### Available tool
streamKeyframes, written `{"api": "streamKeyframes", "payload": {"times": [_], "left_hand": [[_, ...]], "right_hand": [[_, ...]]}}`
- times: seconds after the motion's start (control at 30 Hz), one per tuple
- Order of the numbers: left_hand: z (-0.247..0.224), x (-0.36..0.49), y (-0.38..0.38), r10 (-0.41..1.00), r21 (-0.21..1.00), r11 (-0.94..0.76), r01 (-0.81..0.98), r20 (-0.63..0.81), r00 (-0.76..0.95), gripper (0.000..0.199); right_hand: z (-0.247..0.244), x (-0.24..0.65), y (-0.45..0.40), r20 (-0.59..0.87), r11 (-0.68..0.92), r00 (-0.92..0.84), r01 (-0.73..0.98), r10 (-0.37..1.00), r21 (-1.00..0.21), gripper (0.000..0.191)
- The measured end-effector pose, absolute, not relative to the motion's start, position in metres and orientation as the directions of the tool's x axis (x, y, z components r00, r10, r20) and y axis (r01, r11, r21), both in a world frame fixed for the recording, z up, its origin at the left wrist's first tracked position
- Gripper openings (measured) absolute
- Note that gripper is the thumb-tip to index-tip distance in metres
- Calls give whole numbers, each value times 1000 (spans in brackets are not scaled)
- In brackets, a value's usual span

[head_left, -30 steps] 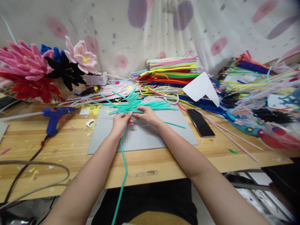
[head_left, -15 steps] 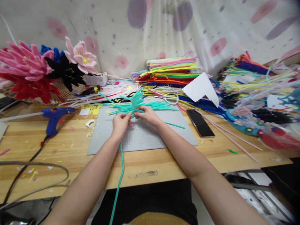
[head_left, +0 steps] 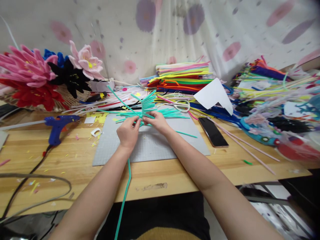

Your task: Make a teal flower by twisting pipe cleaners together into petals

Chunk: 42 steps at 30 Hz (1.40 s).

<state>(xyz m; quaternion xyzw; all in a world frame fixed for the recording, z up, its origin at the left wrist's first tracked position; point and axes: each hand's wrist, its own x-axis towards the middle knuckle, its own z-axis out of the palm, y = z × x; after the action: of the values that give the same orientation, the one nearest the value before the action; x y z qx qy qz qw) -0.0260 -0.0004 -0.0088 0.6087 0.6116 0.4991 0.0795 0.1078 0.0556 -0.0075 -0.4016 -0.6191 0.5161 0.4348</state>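
A fan-shaped bundle of teal pipe cleaners (head_left: 148,102) stands above the grey cutting mat (head_left: 160,143). My right hand (head_left: 157,122) is closed round its lower right side. At its lower left, my left hand (head_left: 128,132) pinches a teal pipe cleaner, one end of which sticks up to the upper left. From below my left hand a long teal strand (head_left: 128,183) hangs over the table's front edge. More teal pipe cleaners (head_left: 172,113) lie on the mat behind my hands. The fingertips partly hide the base of the bundle.
A blue glue gun (head_left: 56,128) with its cord lies at the left, below fuzzy flowers (head_left: 30,68). Scissors (head_left: 182,106), white paper (head_left: 213,96) and stacked pipe cleaners (head_left: 183,78) are at the back. A black phone (head_left: 213,132) lies right of the mat.
The bundle has tilted more upright and opened out. My left hand has turned and shifted slightly left, and the loose teal end at the upper left has risen.
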Motion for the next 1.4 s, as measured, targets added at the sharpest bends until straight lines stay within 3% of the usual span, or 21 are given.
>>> {"api": "streamKeyframes", "payload": {"times": [0.33,0.53,0.73,0.97,1.23,1.4], "left_hand": [[-6,-23,-4,762,605,-280,745,612,-210,26],[-2,-19,-7,758,661,-294,691,602,-253,24],[8,-13,-9,760,824,-363,435,531,-373,20],[0,-16,-2,832,929,-277,247,360,-422,20],[-2,-15,3,897,977,-214,-24,187,-400,29],[-1,-19,8,904,977,-185,-111,124,-408,24]], "right_hand": [[-1,104,53,192,204,-266,20,945,-979,36],[6,106,50,222,248,-267,71,938,-966,33],[14,110,52,355,425,-319,186,879,-886,29],[28,116,46,410,553,-425,302,807,-776,16],[20,109,48,372,496,-347,406,861,-767,24],[16,112,51,306,429,-326,431,894,-794,36]]}}
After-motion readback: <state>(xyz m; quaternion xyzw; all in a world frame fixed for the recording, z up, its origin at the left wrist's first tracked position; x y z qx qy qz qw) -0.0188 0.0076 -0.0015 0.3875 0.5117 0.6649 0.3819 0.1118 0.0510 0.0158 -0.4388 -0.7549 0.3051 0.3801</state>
